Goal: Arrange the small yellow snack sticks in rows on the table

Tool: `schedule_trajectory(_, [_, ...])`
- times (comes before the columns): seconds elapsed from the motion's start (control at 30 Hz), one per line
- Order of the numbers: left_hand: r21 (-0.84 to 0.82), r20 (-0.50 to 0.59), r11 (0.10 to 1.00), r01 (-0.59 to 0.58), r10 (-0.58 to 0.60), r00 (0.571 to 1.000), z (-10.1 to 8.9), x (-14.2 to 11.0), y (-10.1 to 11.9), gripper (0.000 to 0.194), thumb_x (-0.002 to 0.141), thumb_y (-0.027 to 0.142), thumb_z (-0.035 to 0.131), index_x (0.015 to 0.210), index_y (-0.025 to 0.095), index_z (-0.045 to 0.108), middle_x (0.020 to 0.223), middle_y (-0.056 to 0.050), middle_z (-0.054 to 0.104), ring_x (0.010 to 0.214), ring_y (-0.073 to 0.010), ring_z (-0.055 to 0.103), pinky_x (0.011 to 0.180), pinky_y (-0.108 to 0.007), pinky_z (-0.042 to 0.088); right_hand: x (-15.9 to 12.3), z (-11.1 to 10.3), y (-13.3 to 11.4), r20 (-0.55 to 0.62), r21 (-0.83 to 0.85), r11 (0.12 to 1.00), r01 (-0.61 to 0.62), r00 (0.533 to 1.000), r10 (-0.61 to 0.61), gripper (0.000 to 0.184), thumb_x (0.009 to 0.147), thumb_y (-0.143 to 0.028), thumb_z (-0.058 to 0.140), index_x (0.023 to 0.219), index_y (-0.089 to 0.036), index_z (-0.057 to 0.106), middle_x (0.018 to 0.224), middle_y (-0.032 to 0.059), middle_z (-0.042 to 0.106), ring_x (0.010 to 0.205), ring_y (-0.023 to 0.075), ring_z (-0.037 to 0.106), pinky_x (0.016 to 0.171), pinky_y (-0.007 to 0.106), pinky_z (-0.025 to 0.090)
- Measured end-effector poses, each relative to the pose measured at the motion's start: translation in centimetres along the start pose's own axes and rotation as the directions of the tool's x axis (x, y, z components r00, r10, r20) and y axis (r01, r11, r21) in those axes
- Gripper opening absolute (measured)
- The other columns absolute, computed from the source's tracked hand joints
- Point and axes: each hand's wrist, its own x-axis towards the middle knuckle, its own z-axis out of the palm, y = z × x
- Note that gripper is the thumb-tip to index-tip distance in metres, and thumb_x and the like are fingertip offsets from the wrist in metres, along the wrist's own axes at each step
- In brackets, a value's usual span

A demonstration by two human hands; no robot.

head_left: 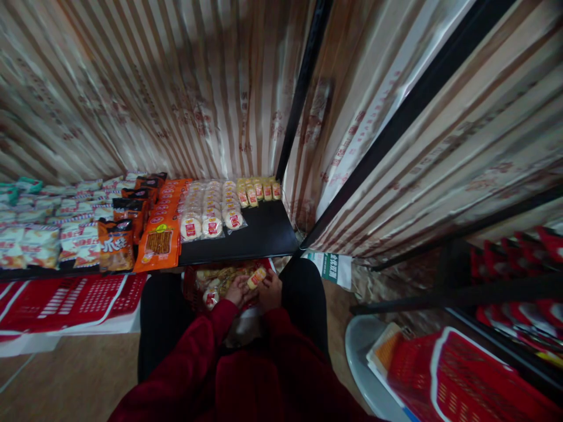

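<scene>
Both my hands are low between my knees, over a red basket of snack packs. My left hand and my right hand are closed together on one small yellow snack pack with a red label. A round white pack lies in the basket just left of my left hand. Ahead is a black shelf with rows of round white cakes and a short row of yellow packs at its back right.
Orange and brown snack bags and white bags fill the shelf's left part. Striped curtains hang behind. A red basket sits on a white stool at right. Red flattened crates lie under the shelf at left.
</scene>
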Motion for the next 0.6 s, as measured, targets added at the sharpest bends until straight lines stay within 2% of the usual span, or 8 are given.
schedule_trajectory(0.2, [-0.026, 0.048, 0.999, 0.019, -0.018, 0.999, 0.5, 0.1, -0.3, 0.033, 0.061, 0.004, 0.061, 0.088, 0.019, 0.049, 0.092, -0.003, 0.060, 0.081, -0.0161, 0.061, 0.076, -0.037, 0.052, -0.3, -0.7, 0.5, -0.073, 0.058, 0.998, 0.029, 0.997, -0.025, 0.061, 0.066, -0.023, 0.050, 0.125, -0.013, 0.040, 0.125, 0.0178, 0.046, 0.096, 0.0203, 0.062, 0.075, 0.028, 0.054])
schedule_trajectory(0.37, [0.012, 0.077, 1.000, -0.008, 0.007, 0.997, 1.5, 0.0, 0.1, 0.036, 0.055, 0.002, 0.060, 0.085, 0.018, 0.049, 0.086, -0.002, 0.061, 0.072, -0.0130, 0.060, 0.064, -0.027, 0.049, 0.5, -1.4, 0.9, -0.058, 0.104, 0.995, 0.013, 0.998, -0.007, 0.067, 0.066, -0.028, 0.053, 0.128, -0.013, 0.036, 0.117, 0.0166, 0.055, 0.093, 0.0203, 0.062, 0.075, 0.030, 0.053])
schedule_trajectory(0.5, [0.009, 0.141, 0.997, -0.081, 0.079, 0.987, 2.3, -0.6, 0.9, 0.036, 0.052, 0.007, 0.065, 0.083, 0.017, 0.049, 0.079, 0.000, 0.059, 0.068, -0.0118, 0.058, 0.060, -0.023, 0.046, 0.9, -1.7, 0.0, -0.064, 0.123, 0.990, 0.071, 0.996, -0.063, 0.072, 0.064, -0.031, 0.054, 0.130, -0.009, 0.034, 0.116, 0.0178, 0.056, 0.095, 0.0222, 0.062, 0.075, 0.032, 0.053])
schedule_trajectory(0.6, [0.028, 0.148, 0.991, -0.128, 0.122, 0.981, 2.7, -1.0, 1.5, 0.036, 0.053, 0.014, 0.068, 0.084, 0.017, 0.050, 0.078, 0.000, 0.058, 0.068, -0.0118, 0.058, 0.060, -0.023, 0.046, 0.8, -1.8, -1.4, -0.047, 0.135, 0.982, 0.131, 0.991, -0.126, 0.069, 0.067, -0.034, 0.053, 0.129, -0.009, 0.035, 0.114, 0.0169, 0.056, 0.095, 0.0210, 0.061, 0.077, 0.032, 0.052])
